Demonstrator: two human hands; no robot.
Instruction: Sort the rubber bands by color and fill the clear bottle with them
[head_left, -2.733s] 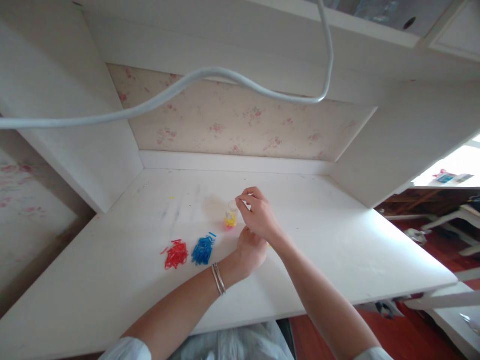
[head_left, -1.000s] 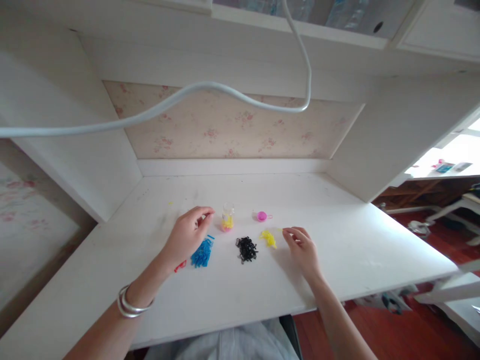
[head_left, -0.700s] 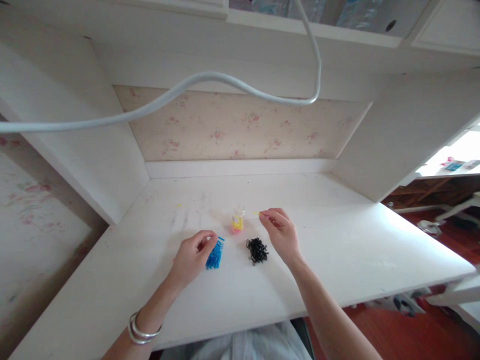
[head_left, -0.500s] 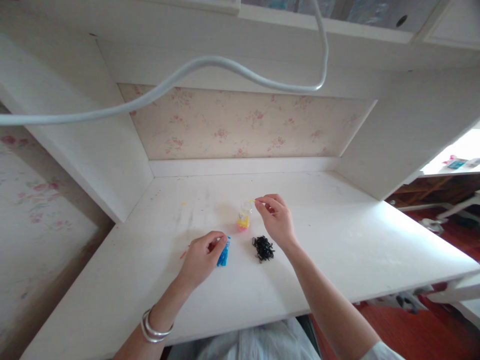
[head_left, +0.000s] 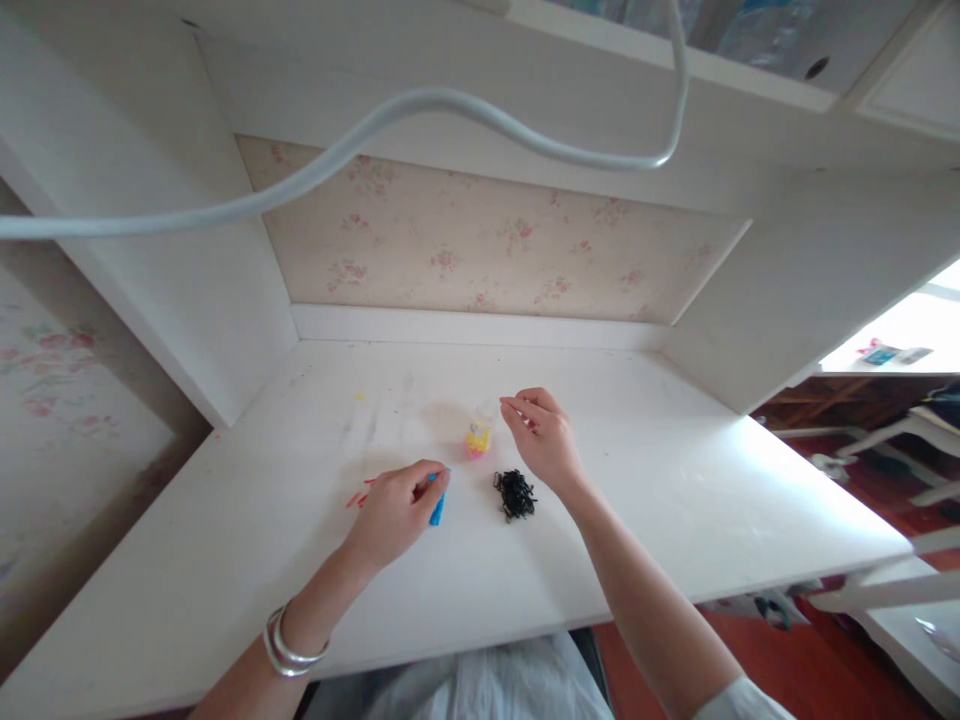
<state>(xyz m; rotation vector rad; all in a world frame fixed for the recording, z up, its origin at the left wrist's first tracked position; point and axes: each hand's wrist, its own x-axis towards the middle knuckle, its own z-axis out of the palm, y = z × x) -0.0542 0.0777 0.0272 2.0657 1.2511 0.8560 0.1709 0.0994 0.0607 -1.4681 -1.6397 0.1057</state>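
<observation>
A small clear container [head_left: 478, 438] stands on the white desk, with yellow and pink bits inside that look like rubber bands. Right at its mouth is my right hand [head_left: 544, 435], thumb and forefinger pinched; no band shows at the fingertips. My left hand [head_left: 397, 505] is closed, its thumb and forefinger together beside a pile of blue rubber bands [head_left: 436, 505], which it partly covers. Whether a blue band is between those fingers is hidden. A heap of black rubber bands [head_left: 515, 495] lies between the hands, and red bands [head_left: 355, 498] lie left of my left hand.
The white desk [head_left: 525, 580] ends in a back ledge [head_left: 480, 325] and side panels. One yellow bit [head_left: 359, 397] lies at the back left. A thick white cable [head_left: 442, 100] crosses in front of the upper view. A chair [head_left: 892, 430] stands beyond the desk's right side.
The yellow band that stuck out from my right fingertips is no longer visible. My view has shifted slightly, and more red bands show beside my left hand, which stays by the blue pile.
</observation>
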